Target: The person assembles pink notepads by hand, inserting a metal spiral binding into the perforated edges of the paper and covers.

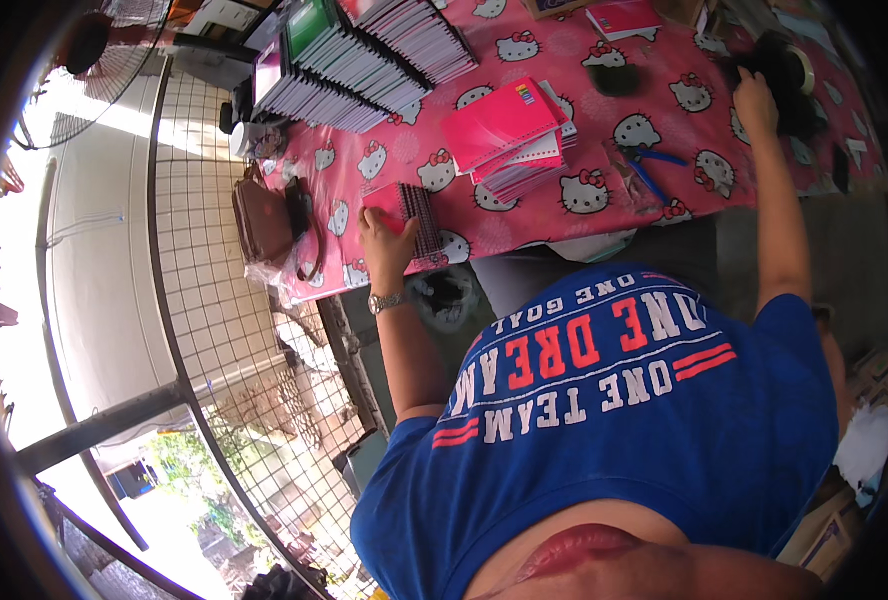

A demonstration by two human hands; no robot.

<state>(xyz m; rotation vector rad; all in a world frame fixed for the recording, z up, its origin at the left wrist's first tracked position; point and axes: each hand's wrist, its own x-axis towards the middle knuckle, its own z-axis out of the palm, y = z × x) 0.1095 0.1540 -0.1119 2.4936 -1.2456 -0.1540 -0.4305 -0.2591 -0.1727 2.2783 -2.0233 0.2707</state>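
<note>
Left hand (384, 240) clamped on one spiral notebook (409, 222) at tabletop (524, 215) edge, right hand (754, 100) on black rolls (784, 75), grip unclear; bound stacks (364, 60) done, pink pile (509, 135) left.

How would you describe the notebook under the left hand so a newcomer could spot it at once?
Start at the pink cartoon-cat tablecloth and follow its near edge leftward to the left hand with a wristwatch. Under the hand lies a small pink notebook with a dark spiral comb. Unlike the loose pink stack mid-table, it lies alone at the edge.
</note>
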